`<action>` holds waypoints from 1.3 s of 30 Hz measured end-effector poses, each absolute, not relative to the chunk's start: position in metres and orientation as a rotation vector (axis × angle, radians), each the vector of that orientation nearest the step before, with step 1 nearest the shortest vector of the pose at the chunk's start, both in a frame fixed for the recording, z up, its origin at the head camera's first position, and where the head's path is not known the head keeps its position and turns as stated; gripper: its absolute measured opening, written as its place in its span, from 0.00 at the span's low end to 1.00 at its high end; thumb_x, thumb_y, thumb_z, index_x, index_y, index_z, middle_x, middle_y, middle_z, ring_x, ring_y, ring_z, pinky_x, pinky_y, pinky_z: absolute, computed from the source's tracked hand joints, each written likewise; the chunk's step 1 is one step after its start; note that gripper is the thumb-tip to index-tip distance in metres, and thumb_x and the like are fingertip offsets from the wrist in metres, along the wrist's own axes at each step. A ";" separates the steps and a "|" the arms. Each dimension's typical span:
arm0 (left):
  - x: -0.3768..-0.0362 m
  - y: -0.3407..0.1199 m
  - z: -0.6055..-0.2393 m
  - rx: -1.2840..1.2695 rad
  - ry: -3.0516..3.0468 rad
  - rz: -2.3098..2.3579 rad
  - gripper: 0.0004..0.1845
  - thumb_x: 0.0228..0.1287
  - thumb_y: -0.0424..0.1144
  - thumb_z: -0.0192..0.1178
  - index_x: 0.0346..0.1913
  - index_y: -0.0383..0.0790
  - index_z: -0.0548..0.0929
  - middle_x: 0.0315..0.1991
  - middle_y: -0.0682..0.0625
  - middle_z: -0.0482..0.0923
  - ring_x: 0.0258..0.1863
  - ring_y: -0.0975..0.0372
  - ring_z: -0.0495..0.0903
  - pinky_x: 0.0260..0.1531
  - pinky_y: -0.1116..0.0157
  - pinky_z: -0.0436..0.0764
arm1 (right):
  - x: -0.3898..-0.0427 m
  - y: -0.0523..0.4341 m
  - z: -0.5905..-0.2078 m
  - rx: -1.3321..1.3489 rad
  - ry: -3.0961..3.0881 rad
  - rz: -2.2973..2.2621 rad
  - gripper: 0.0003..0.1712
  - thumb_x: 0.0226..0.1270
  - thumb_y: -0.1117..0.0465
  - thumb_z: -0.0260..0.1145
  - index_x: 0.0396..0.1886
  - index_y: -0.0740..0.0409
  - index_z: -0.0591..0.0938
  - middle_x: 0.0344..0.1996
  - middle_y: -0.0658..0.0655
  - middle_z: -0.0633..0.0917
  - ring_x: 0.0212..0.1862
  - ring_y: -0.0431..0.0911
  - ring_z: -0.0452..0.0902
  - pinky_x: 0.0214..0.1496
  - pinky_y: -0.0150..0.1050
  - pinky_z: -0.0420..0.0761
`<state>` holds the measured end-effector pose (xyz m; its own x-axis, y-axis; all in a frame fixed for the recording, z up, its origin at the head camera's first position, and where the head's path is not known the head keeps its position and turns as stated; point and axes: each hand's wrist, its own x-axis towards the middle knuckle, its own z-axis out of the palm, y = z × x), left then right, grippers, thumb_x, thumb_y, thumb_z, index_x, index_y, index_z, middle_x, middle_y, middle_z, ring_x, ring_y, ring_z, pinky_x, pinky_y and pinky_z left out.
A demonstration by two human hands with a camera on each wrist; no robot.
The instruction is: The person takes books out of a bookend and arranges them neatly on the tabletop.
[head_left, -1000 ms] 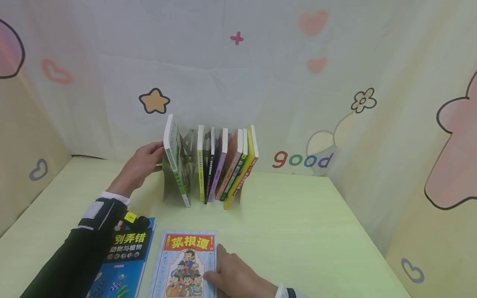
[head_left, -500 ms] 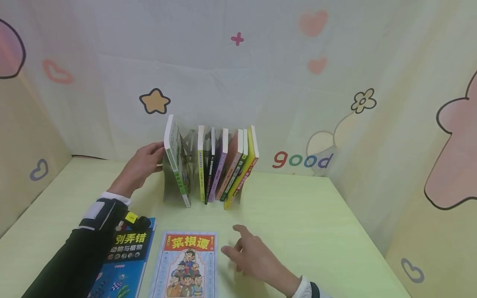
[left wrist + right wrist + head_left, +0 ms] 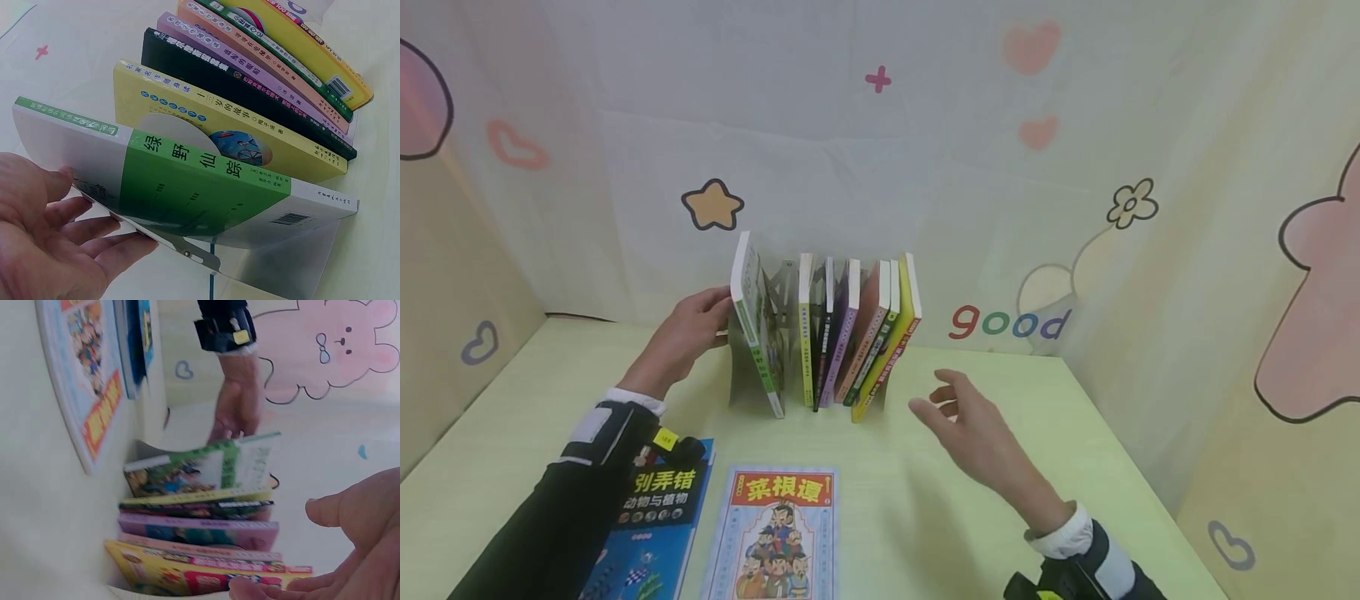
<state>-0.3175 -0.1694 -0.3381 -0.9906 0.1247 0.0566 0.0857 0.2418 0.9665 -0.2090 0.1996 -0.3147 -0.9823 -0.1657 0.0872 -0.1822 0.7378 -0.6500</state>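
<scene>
In the head view, my left hand [image 3: 688, 333] touches the outer side of the green-and-white book [image 3: 755, 333] at the left end of an upright row. Its fingers [image 3: 94, 228] lie fairly straight along that book and the metal bookend [image 3: 287, 262] beside it. A gap separates this book from the yellow-spined book [image 3: 806, 333]; black, purple, orange and green ones follow, tilted. At the right end leans a yellow book [image 3: 891, 342]. My right hand [image 3: 973, 425] hovers right of the row, holding nothing, fingers loosely bent.
Two books lie flat near the front: a light-blue comic-style book [image 3: 775, 533] and a blue book [image 3: 647, 533], partly covered by my left sleeve. A printed curtain [image 3: 880, 167] hangs behind the pale table [image 3: 1037, 467].
My right hand has let go of the light-blue book's edge, lifted, and moved up and right towards the right end of the row. The left hand and books stay in place.
</scene>
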 end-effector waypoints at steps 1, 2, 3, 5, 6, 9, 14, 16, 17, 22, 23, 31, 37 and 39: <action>-0.317 -0.170 -0.338 0.211 2.450 1.906 0.30 0.86 0.46 0.42 0.83 0.41 0.54 0.78 0.36 0.59 0.75 0.39 0.62 0.70 0.42 0.67 | -0.212 0.202 -0.310 0.290 -2.909 1.083 0.41 0.77 0.42 0.62 0.77 0.62 0.65 0.58 0.62 0.81 0.57 0.54 0.79 0.53 0.50 0.84; -0.317 -0.170 -0.338 0.215 2.451 1.907 0.30 0.86 0.46 0.42 0.83 0.41 0.54 0.78 0.36 0.59 0.75 0.39 0.62 0.70 0.42 0.67 | -0.216 0.204 -0.305 0.293 -2.909 1.073 0.41 0.78 0.41 0.61 0.77 0.62 0.64 0.59 0.63 0.81 0.58 0.55 0.78 0.54 0.50 0.84; -0.317 -0.170 -0.338 0.218 2.451 1.909 0.30 0.86 0.46 0.42 0.83 0.41 0.54 0.78 0.36 0.59 0.74 0.39 0.62 0.70 0.42 0.67 | -0.220 0.206 -0.300 0.296 -2.908 1.063 0.41 0.78 0.41 0.61 0.77 0.62 0.63 0.60 0.63 0.80 0.59 0.56 0.78 0.54 0.51 0.84; -0.316 -0.171 -0.338 0.224 2.454 1.909 0.30 0.86 0.47 0.42 0.83 0.41 0.54 0.78 0.36 0.59 0.74 0.39 0.62 0.70 0.42 0.67 | -0.229 0.209 -0.291 0.307 -2.901 1.058 0.41 0.79 0.40 0.59 0.77 0.62 0.63 0.61 0.65 0.79 0.60 0.57 0.78 0.55 0.52 0.84; -0.316 -0.171 -0.338 0.227 2.455 1.908 0.31 0.86 0.47 0.43 0.83 0.41 0.54 0.78 0.36 0.59 0.74 0.39 0.62 0.70 0.42 0.67 | -0.234 0.210 -0.287 0.310 -2.894 1.058 0.41 0.80 0.41 0.58 0.78 0.63 0.63 0.62 0.65 0.79 0.61 0.58 0.77 0.56 0.53 0.84; -0.316 -0.171 -0.338 0.230 2.454 1.910 0.31 0.86 0.48 0.43 0.83 0.41 0.55 0.78 0.37 0.59 0.74 0.39 0.62 0.70 0.42 0.67 | -0.246 0.212 -0.276 0.317 -2.864 1.064 0.40 0.81 0.41 0.56 0.77 0.65 0.63 0.64 0.68 0.77 0.62 0.60 0.77 0.57 0.54 0.83; -0.317 -0.170 -0.337 0.223 2.462 1.909 0.31 0.86 0.48 0.43 0.83 0.41 0.55 0.78 0.37 0.59 0.75 0.40 0.62 0.70 0.42 0.67 | -0.262 0.209 -0.261 0.324 -2.843 1.053 0.43 0.82 0.40 0.52 0.79 0.67 0.58 0.69 0.70 0.72 0.63 0.63 0.77 0.63 0.59 0.79; -0.317 -0.170 -0.337 0.218 2.465 1.907 0.31 0.86 0.48 0.43 0.83 0.42 0.55 0.78 0.37 0.59 0.75 0.40 0.62 0.70 0.42 0.67 | -0.269 0.206 -0.257 0.317 -2.850 1.043 0.45 0.83 0.39 0.51 0.81 0.67 0.55 0.70 0.70 0.71 0.64 0.63 0.76 0.65 0.60 0.76; -0.317 -0.170 -0.337 0.216 2.465 1.907 0.31 0.86 0.48 0.43 0.83 0.42 0.55 0.78 0.37 0.59 0.75 0.40 0.62 0.70 0.43 0.67 | -0.274 0.204 -0.255 0.310 -2.854 1.040 0.45 0.82 0.38 0.50 0.81 0.67 0.54 0.71 0.70 0.70 0.64 0.64 0.76 0.66 0.61 0.76; -0.315 -0.174 -0.336 0.206 2.461 1.911 0.31 0.86 0.47 0.42 0.83 0.41 0.54 0.79 0.37 0.58 0.75 0.39 0.61 0.70 0.42 0.67 | -0.300 0.193 -0.251 0.284 -2.868 1.063 0.47 0.82 0.36 0.49 0.82 0.65 0.52 0.72 0.70 0.69 0.62 0.64 0.77 0.65 0.60 0.77; -0.315 -0.175 -0.336 0.208 2.459 1.913 0.31 0.86 0.47 0.42 0.83 0.41 0.54 0.79 0.37 0.58 0.75 0.39 0.61 0.70 0.42 0.66 | -0.306 0.190 -0.251 0.278 -2.875 1.077 0.48 0.81 0.35 0.49 0.82 0.65 0.52 0.73 0.71 0.69 0.62 0.65 0.77 0.64 0.60 0.77; -0.315 -0.174 -0.338 0.237 2.453 1.933 0.31 0.86 0.47 0.44 0.82 0.40 0.56 0.78 0.37 0.60 0.75 0.40 0.61 0.70 0.42 0.66 | -0.339 0.176 -0.256 0.218 -2.908 1.174 0.46 0.82 0.38 0.50 0.82 0.65 0.53 0.76 0.70 0.65 0.73 0.64 0.65 0.71 0.63 0.70; -0.316 -0.172 -0.339 0.221 2.439 1.949 0.30 0.86 0.46 0.43 0.82 0.39 0.56 0.78 0.37 0.60 0.76 0.40 0.61 0.70 0.43 0.66 | -0.355 0.169 -0.263 0.181 -2.920 1.274 0.42 0.82 0.41 0.51 0.79 0.66 0.57 0.70 0.70 0.71 0.67 0.62 0.73 0.70 0.60 0.71; -0.316 -0.170 -0.339 0.217 2.432 1.952 0.30 0.86 0.45 0.43 0.82 0.38 0.56 0.78 0.37 0.59 0.76 0.41 0.61 0.70 0.43 0.67 | -0.359 0.168 -0.265 0.155 -2.931 1.295 0.38 0.83 0.43 0.52 0.77 0.66 0.61 0.65 0.69 0.76 0.62 0.61 0.77 0.68 0.58 0.74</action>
